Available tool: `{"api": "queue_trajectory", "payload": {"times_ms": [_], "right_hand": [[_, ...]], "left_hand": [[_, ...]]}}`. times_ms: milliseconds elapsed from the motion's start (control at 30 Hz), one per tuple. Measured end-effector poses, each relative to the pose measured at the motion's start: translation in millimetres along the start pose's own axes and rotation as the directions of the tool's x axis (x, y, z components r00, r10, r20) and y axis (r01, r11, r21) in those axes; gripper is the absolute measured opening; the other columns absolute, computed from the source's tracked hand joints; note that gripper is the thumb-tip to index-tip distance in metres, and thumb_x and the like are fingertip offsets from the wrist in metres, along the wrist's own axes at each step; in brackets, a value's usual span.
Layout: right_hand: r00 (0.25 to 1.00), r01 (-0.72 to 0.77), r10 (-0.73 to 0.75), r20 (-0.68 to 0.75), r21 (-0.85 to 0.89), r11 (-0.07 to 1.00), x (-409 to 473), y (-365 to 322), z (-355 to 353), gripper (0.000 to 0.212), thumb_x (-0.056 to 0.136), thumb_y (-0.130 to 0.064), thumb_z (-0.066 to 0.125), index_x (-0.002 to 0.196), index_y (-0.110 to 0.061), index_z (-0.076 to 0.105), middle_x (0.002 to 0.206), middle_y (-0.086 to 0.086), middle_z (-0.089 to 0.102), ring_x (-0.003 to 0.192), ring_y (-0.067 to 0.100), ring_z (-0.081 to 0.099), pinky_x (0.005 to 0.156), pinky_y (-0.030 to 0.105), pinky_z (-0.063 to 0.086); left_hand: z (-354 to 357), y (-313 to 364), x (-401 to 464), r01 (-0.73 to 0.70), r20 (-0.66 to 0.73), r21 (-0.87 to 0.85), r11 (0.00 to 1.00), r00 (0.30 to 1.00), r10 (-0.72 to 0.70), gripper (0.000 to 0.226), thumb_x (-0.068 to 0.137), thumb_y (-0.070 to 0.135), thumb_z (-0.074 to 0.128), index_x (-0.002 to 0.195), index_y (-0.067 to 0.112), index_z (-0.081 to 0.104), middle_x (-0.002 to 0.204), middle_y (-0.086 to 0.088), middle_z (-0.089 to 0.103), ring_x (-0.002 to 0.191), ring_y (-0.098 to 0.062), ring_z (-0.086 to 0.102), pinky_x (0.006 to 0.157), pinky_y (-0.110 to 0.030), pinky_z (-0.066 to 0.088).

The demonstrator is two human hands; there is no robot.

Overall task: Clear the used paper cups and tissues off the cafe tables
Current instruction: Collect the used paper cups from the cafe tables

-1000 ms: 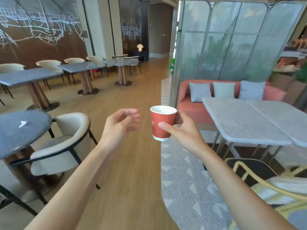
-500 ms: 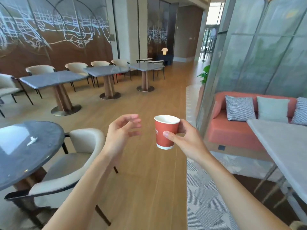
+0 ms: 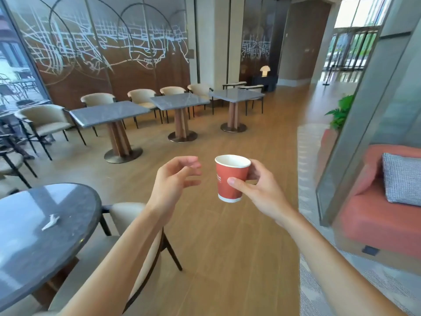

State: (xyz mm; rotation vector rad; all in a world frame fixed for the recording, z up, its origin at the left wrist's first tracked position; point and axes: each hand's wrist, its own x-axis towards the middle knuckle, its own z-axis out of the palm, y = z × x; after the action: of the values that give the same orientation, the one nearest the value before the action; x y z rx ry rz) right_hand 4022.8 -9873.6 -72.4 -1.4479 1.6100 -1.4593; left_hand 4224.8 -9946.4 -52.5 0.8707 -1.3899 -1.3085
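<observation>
My right hand point(image 3: 259, 190) grips a red paper cup point(image 3: 230, 179) with a white rim, upright, at chest height over the wooden floor. My left hand point(image 3: 173, 179) hovers just left of the cup with loosely curled fingers and holds nothing. A crumpled white tissue point(image 3: 50, 222) lies on the round dark table point(image 3: 34, 242) at the lower left, well apart from both hands.
A cream armchair point(image 3: 132, 224) stands between me and the round table. Three grey square tables point(image 3: 109, 112) with cream chairs line the back wall. A coral sofa point(image 3: 373, 215) with a checked cushion and a glass partition point(image 3: 364, 124) are on the right. Wooden floor stretches ahead.
The view has swung left: the sofa and marble tables slid off to the right, and the round table with the tissue came nearer. Both hands keep the same pose, cup still held.
</observation>
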Motion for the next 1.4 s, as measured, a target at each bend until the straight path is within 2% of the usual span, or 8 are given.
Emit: {"api": "queue_trajectory", "payload": {"times_ms": [300, 500, 633, 767, 933, 1167, 1333, 1400], "right_hand": [[0.988, 0.066, -0.071, 0.139, 0.039, 0.997, 249.5, 46.6, 7.3, 0.053, 0.080, -0.029, 0.085, 0.125, -0.026, 0.058, 0.112, -0.014, 0.070, 0.098, -0.005, 0.064, 0.079, 0.011, 0.048], [0.955, 0.096, -0.099, 0.281, 0.024, 0.995, 382.7, 74.4, 47.3, 0.067, 0.069, -0.040, 0.086, 0.127, -0.029, 0.053, 0.115, -0.013, 0.067, 0.104, 0.003, 0.062, 0.090, 0.023, 0.051], [0.931, 0.118, -0.109, 0.349, -0.006, 0.993, 476.7, 94.2, 85.8, 0.061, 0.077, -0.026, 0.086, 0.126, -0.028, 0.050, 0.116, -0.013, 0.063, 0.106, 0.004, 0.060, 0.083, 0.017, 0.047], [0.913, 0.167, -0.148, 0.379, -0.018, 0.986, 579.7, 106.6, 124.8, 0.060, 0.077, -0.028, 0.086, 0.125, -0.028, 0.049, 0.116, -0.014, 0.063, 0.106, -0.002, 0.059, 0.079, 0.012, 0.044], [0.909, 0.168, -0.157, 0.387, 0.004, 0.986, 710.5, 111.8, 175.1, 0.065, 0.078, -0.032, 0.086, 0.130, -0.027, 0.049, 0.119, -0.011, 0.063, 0.107, -0.001, 0.059, 0.082, 0.016, 0.046], [0.878, 0.191, -0.193, 0.437, 0.050, 0.980, 851.5, 125.3, 250.5, 0.069, 0.077, -0.027, 0.087, 0.133, -0.028, 0.047, 0.126, -0.008, 0.062, 0.108, 0.001, 0.061, 0.081, 0.013, 0.048], [0.850, 0.221, -0.220, 0.478, 0.054, 0.974, 948.0, 142.4, 307.6, 0.072, 0.079, -0.027, 0.086, 0.138, -0.025, 0.046, 0.124, -0.010, 0.060, 0.105, -0.006, 0.057, 0.077, 0.002, 0.044], [0.830, 0.233, -0.227, 0.510, 0.053, 0.971, 990.3, 149.7, 332.1, 0.070, 0.080, -0.028, 0.084, 0.138, -0.027, 0.044, 0.122, -0.013, 0.059, 0.102, -0.010, 0.056, 0.074, -0.001, 0.042]], "left_hand": [[19.2, -17.3, 219.1, -0.043, -0.136, 0.051, 0.998, 0.989, 0.050, 0.019, 0.097, -0.001, 0.055, 0.109, 0.003, 0.070, 0.102, -0.010, 0.071, 0.092, -0.020, 0.069, 0.086, -0.044, 0.060], [3.3, -42.1, 332.5, -0.015, -0.244, 0.083, 0.996, 0.969, 0.035, 0.019, 0.096, -0.002, 0.056, 0.107, 0.004, 0.070, 0.105, -0.015, 0.072, 0.091, -0.022, 0.071, 0.087, -0.048, 0.060], [-13.9, -60.6, 423.5, -0.005, -0.274, 0.092, 0.996, 0.961, 0.030, 0.017, 0.095, -0.002, 0.057, 0.104, 0.005, 0.070, 0.109, -0.017, 0.072, 0.092, -0.021, 0.071, 0.084, -0.042, 0.060], [-35.9, -77.8, 525.0, -0.044, -0.274, 0.074, 0.996, 0.960, 0.062, 0.016, 0.095, -0.001, 0.057, 0.102, 0.006, 0.070, 0.102, -0.010, 0.073, 0.088, -0.018, 0.070, 0.083, -0.038, 0.060], [-78.4, -96.2, 654.7, -0.037, -0.301, 0.062, 0.997, 0.952, 0.054, 0.017, 0.094, 0.000, 0.059, 0.107, 0.003, 0.070, 0.106, -0.016, 0.075, 0.092, -0.023, 0.072, 0.084, -0.039, 0.061], [-131.4, -111.7, 792.1, -0.015, -0.346, 0.088, 0.996, 0.937, 0.045, 0.018, 0.094, 0.000, 0.059, 0.108, 0.004, 0.070, 0.103, -0.010, 0.076, 0.095, -0.024, 0.074, 0.081, -0.039, 0.063], [-171.4, -130.0, 883.2, -0.008, -0.395, 0.126, 0.992, 0.917, 0.058, 0.019, 0.094, -0.001, 0.058, 0.108, 0.005, 0.069, 0.102, -0.008, 0.076, 0.092, -0.020, 0.074, 0.079, -0.038, 0.063], [-190.5, -138.5, 921.6, -0.002, -0.413, 0.151, 0.989, 0.909, 0.065, 0.020, 0.093, -0.001, 0.059, 0.107, 0.006, 0.070, 0.100, -0.007, 0.076, 0.088, -0.016, 0.074, 0.075, -0.032, 0.062]]}}
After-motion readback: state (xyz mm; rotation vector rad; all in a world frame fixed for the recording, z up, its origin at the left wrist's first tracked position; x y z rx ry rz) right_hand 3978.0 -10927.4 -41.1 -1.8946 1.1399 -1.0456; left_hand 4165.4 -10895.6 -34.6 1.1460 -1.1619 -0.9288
